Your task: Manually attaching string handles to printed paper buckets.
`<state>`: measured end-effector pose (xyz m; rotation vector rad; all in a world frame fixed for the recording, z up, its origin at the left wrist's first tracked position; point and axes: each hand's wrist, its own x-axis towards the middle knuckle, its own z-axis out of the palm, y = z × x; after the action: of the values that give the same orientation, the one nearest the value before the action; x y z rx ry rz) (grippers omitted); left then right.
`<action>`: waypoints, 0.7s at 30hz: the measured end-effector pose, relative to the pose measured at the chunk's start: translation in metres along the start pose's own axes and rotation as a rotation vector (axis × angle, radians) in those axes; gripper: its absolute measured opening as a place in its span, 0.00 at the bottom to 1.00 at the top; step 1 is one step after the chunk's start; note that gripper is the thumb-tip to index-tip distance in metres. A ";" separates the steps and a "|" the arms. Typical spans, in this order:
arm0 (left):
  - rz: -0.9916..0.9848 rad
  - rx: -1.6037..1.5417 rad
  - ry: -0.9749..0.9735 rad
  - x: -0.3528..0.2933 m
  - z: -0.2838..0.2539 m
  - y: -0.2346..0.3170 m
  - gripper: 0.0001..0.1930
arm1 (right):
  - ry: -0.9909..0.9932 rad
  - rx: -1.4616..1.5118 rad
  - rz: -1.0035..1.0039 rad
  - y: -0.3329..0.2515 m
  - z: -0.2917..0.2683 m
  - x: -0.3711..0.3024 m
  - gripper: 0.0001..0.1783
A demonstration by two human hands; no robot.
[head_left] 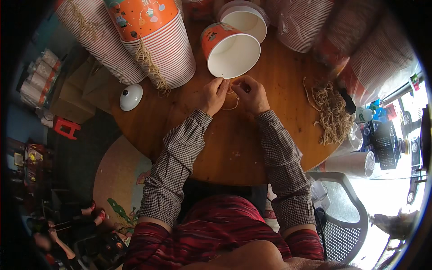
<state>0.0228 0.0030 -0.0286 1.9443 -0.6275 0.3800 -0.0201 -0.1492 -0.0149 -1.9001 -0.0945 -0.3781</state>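
Observation:
Over the round wooden table, my left hand (214,95) and my right hand (252,94) are close together, fingers pinched. A thin beige string (232,107) runs between them and hangs in a small loop below the fingertips. Just beyond my fingers, an orange-printed paper tub (235,56) lies tilted, its white inside facing me. A small hole shows at its near rim, beside my left fingertips. Whether the string passes through that hole is hidden by my fingers.
Tall stacks of paper tubs (166,58) with string hanging off them stand at the far left, near a white lid (131,97). A heap of string (332,110) lies at the right. Plastic-wrapped stacks (303,22) line the back. A grey chair (346,225) stands lower right.

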 end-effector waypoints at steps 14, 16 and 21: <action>0.148 -0.067 0.046 0.000 0.006 -0.008 0.05 | 0.021 -0.010 0.038 0.002 -0.004 0.001 0.11; 0.113 -0.107 0.046 0.001 0.006 -0.009 0.05 | 0.013 -0.010 0.049 0.003 -0.003 0.001 0.11; 0.138 -0.106 0.036 0.001 0.006 -0.003 0.05 | 0.001 0.062 0.146 0.003 -0.005 0.001 0.10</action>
<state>0.0253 -0.0014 -0.0327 1.7950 -0.7458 0.4575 -0.0189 -0.1551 -0.0159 -1.8331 0.0329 -0.2740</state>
